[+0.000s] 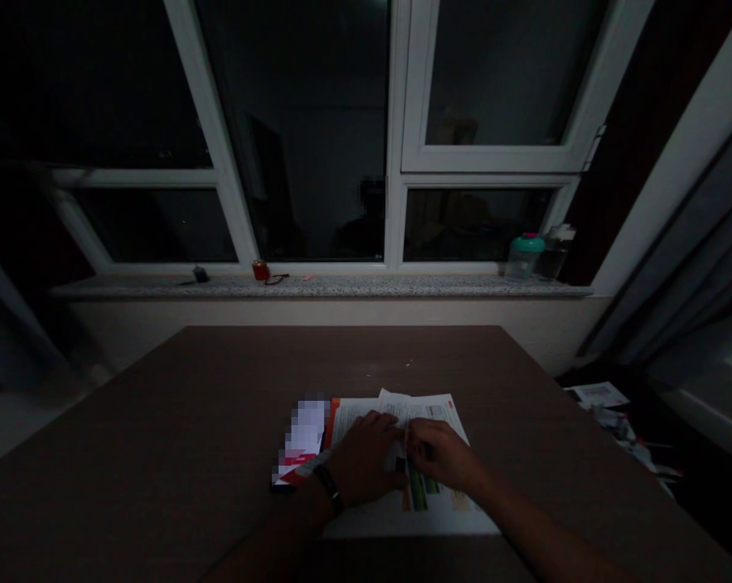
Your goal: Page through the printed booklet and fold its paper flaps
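Observation:
An open printed booklet point(457, 518) with text and green pictures lies on the table in front of me. My left hand point(366, 457), with a dark band at the wrist, rests on its left page, thumb apart from the fingers. Close beside it, near the middle fold, my right hand point(440, 453) is closed in a pinch. What sits between its fingertips is too dark to make out. A paper edge point(395, 398) sticks up slightly beyond the booklet's top. Touching the booklet's left side is a lit phone point(305, 433), its screen partly blurred out.
The brown table point(159, 445) reaches toward a speckled windowsill point(342, 283). On the sill stand a teal-lidded bottle point(525, 257), a second bottle point(554, 251) and a small red spool-like item point(260, 270). Small white scraps point(409, 363) lie beyond the booklet. Papers point(602, 395) are piled right of the table.

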{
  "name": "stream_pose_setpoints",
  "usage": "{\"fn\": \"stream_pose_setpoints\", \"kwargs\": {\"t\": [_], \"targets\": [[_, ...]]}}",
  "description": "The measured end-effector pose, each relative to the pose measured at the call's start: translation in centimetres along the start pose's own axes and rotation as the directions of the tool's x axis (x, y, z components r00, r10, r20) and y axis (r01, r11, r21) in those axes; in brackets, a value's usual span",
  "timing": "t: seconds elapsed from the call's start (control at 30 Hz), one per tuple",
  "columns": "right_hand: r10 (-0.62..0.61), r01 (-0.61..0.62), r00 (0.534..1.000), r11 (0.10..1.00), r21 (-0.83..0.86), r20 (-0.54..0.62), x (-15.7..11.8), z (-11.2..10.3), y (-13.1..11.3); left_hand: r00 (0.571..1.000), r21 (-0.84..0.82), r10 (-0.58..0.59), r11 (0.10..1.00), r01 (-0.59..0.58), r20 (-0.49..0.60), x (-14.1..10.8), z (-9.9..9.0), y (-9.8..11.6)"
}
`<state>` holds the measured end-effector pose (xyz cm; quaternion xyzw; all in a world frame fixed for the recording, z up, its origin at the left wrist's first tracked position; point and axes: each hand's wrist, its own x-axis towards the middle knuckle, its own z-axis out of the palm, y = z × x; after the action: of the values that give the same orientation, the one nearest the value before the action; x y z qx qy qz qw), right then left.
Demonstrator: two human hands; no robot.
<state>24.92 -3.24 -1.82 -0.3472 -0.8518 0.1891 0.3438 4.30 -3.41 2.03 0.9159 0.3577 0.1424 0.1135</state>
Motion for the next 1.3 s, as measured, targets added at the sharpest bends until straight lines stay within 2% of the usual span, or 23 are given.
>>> {"fn": "stream_pose_setpoints", "kwargs": {"t": [0.2,0.43,0.73,0.83,0.97,1.03,1.2,1.3], "targets": [[0.166,-0.177,0.972,0.983,-0.054,-0.167,0.7,0.0,0.1,1.000,-0.014,0.021,1.000,-0.021,-0.015,0.0,-0.1,0.1],[0.263,-0.267,0.957,0.964,-0.017,-0.118,0.8,0.1,0.1,1.000,0.027,0.009,1.000,-0.009,0.027,0.1,-0.5,0.2],[0.252,-0.252,0.963,0.968,0.012,-0.093,0.7,0.1,-0.2,0.999,0.020,-0.004,1.000,0.003,0.034,0.2,-0.5,0.0],[0.203,-0.201,0.978,0.979,0.037,-0.040,0.3,0.0,-0.2,1.000,0.009,-0.012,1.000,0.012,0.018,0.1,-0.2,-0.2],[0.079,-0.079,0.997,0.997,0.022,0.003,0.1,-0.1,-0.3,1.000,-0.011,-0.005,1.000,0.005,0.004,0.0,0.3,-0.5],[0.062,-0.062,0.998,0.998,-0.012,-0.025,0.2,0.0,-0.2,1.000,-0.024,0.001,1.000,0.000,0.002,-0.1,0.5,-0.8],[0.142,-0.161,0.977,0.981,-0.109,-0.159,0.8,0.2,0.1,1.000,-0.043,0.000,0.999,0.001,0.014,-0.2,0.9,-1.3],[0.128,-0.147,0.979,0.983,-0.111,-0.156,0.7,0.1,0.1,0.999,-0.040,0.019,0.999,-0.018,0.040,-0.1,0.6,-1.1]]}}
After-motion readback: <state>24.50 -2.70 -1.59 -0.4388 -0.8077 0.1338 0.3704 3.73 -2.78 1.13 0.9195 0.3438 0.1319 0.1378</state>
